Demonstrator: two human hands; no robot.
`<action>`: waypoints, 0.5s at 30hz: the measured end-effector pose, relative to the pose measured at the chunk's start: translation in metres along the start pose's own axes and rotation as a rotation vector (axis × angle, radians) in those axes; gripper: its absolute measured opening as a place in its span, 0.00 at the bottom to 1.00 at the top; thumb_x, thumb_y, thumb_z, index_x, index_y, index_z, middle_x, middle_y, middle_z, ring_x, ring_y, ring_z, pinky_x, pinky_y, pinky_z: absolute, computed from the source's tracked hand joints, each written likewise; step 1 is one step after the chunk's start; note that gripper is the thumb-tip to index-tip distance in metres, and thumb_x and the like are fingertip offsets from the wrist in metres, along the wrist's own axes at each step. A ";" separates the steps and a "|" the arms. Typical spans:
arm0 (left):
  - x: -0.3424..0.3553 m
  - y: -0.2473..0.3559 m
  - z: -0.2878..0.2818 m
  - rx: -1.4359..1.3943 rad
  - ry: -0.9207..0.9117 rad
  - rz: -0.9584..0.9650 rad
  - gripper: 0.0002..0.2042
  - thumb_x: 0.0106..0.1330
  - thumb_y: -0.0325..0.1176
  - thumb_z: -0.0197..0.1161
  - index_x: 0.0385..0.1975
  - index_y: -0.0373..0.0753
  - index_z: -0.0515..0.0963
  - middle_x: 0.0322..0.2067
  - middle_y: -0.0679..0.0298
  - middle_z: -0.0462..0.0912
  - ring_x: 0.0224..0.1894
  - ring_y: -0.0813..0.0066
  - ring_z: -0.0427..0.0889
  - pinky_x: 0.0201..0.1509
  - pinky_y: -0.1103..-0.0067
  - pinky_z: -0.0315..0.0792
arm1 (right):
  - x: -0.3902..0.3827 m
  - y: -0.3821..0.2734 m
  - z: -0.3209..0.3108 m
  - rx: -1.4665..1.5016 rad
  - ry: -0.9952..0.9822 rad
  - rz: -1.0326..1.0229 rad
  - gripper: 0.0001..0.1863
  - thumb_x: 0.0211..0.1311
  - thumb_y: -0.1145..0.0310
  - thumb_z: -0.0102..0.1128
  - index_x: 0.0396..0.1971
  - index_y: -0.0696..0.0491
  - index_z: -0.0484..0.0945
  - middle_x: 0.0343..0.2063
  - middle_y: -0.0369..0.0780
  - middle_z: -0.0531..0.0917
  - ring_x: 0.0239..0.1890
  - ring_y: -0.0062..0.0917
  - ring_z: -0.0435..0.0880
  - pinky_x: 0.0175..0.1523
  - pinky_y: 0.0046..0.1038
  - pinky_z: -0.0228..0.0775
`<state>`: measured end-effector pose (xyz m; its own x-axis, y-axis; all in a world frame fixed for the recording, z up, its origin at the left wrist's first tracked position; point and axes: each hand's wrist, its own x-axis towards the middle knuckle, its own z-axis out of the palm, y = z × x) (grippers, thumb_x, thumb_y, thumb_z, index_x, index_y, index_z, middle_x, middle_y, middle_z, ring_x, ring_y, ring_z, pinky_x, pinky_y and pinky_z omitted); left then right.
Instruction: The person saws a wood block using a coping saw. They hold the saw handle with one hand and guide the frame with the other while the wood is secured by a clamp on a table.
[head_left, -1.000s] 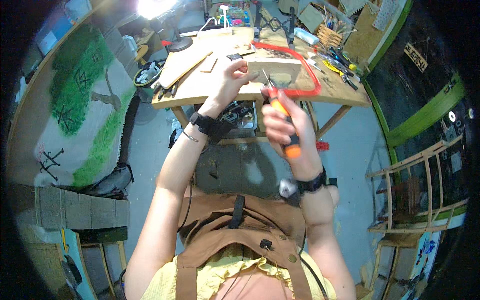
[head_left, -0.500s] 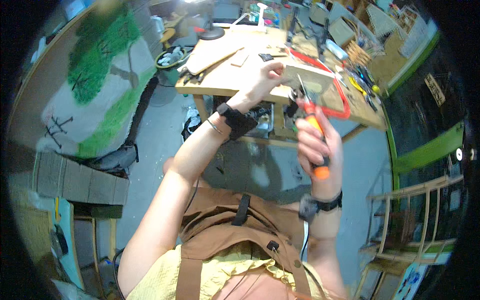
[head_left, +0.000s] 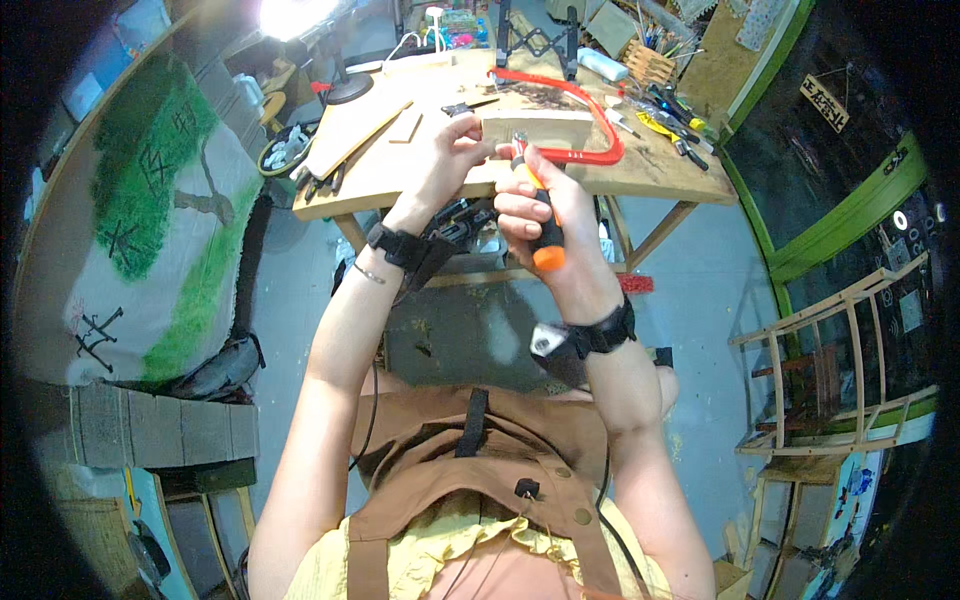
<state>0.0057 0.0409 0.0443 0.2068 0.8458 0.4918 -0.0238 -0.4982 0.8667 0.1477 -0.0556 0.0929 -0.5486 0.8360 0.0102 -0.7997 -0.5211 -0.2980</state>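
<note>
My right hand (head_left: 538, 205) is closed round the orange and black handle of a coping saw (head_left: 608, 120) with a red bowed frame. The frame reaches forward around a pale wooden block (head_left: 562, 128) at the table's front edge. At the handle's top, the metal end is close against the block's near face; the blade itself I cannot make out. My left hand (head_left: 447, 160) is closed at the block's left end, thumb and fingers bent inward. Its fingertips are partly hidden there. Both wrists wear black straps.
The wooden worktable (head_left: 345, 185) bears a long board (head_left: 360, 140), a small wood piece (head_left: 405, 127), pliers (head_left: 470, 106) and a lamp base (head_left: 350, 88). Several hand tools (head_left: 680, 125) lie on the right. A basket (head_left: 285, 150) stands left of the table, a wooden rack (head_left: 780, 370) at right.
The whole view has shifted, so the table now appears further left. My right hand has moved the saw forward, bringing its handle nearer the block. My left hand stays at the block's left end.
</note>
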 end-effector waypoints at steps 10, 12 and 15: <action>-0.001 0.008 0.001 0.025 -0.007 -0.068 0.08 0.53 0.31 0.62 0.29 0.37 0.72 0.24 0.71 0.71 0.25 0.88 0.69 0.28 0.90 0.65 | -0.012 0.001 0.006 -0.043 0.014 0.010 0.15 0.65 0.62 0.37 0.42 0.57 0.62 0.15 0.30 0.59 0.09 0.10 0.57 0.11 0.13 0.51; 0.002 0.006 -0.001 0.001 -0.005 -0.076 0.08 0.53 0.31 0.62 0.29 0.37 0.72 0.23 0.72 0.71 0.24 0.88 0.70 0.27 0.90 0.65 | -0.008 0.002 0.009 -0.036 0.046 -0.006 0.15 0.65 0.62 0.38 0.42 0.58 0.62 0.15 0.31 0.59 0.09 0.10 0.57 0.11 0.13 0.51; 0.000 -0.002 -0.003 -0.005 0.033 -0.091 0.09 0.53 0.31 0.63 0.29 0.37 0.72 0.23 0.72 0.70 0.23 0.89 0.69 0.27 0.90 0.65 | -0.043 0.005 0.003 0.021 -0.026 0.040 0.18 0.65 0.62 0.36 0.48 0.58 0.60 0.15 0.32 0.59 0.08 0.11 0.57 0.09 0.15 0.52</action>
<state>0.0026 0.0428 0.0427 0.1763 0.8933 0.4134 -0.0112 -0.4181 0.9083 0.1658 -0.0947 0.0941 -0.5865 0.8096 0.0233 -0.7816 -0.5581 -0.2785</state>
